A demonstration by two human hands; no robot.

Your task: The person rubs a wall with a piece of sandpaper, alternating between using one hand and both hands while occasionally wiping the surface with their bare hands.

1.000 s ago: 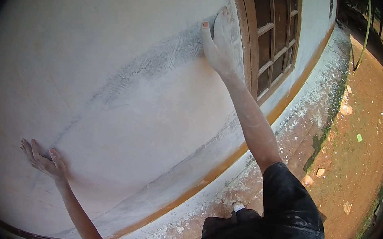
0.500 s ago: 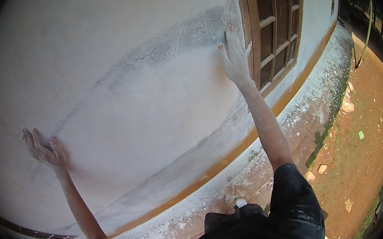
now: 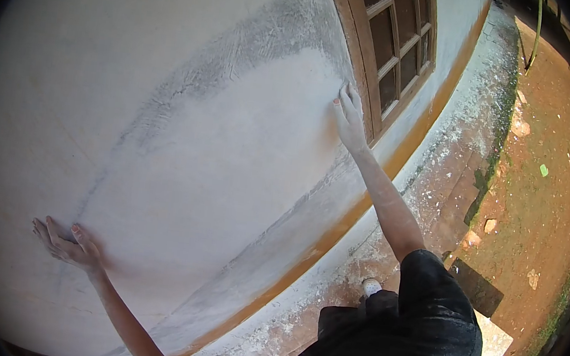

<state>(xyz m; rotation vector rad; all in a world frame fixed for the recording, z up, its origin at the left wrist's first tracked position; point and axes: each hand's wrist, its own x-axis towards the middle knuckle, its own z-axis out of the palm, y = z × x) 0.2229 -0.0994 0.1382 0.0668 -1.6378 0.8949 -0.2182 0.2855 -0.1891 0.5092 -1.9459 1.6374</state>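
Note:
My left hand (image 3: 69,247) rests against the pale wall (image 3: 224,165) at the lower left, its fingers spread and nothing visible in it. Beside the brown window frame (image 3: 353,29), my right hand (image 3: 350,122) touches the wall with its fingers extended and fairly close together. White dust coats this hand and its forearm. Between and above the hands, a rough grey patch (image 3: 203,65) curves over the wall around a smoother white area. No held object shows at either palm, though both palms face the wall and are hidden.
A window with wooden bars (image 3: 399,47) is at the upper right. An ochre band (image 3: 327,241) runs along the wall's base. Below it lies a dusty ledge (image 3: 450,160), then reddish soil (image 3: 538,211) with stones. A white-tipped shoe (image 3: 371,286) shows beside the dark clothing.
My right hand has slid down the wall beside the window frame, and its fingers are closer together. My left hand sits slightly lower in view. The camera view has shifted a little.

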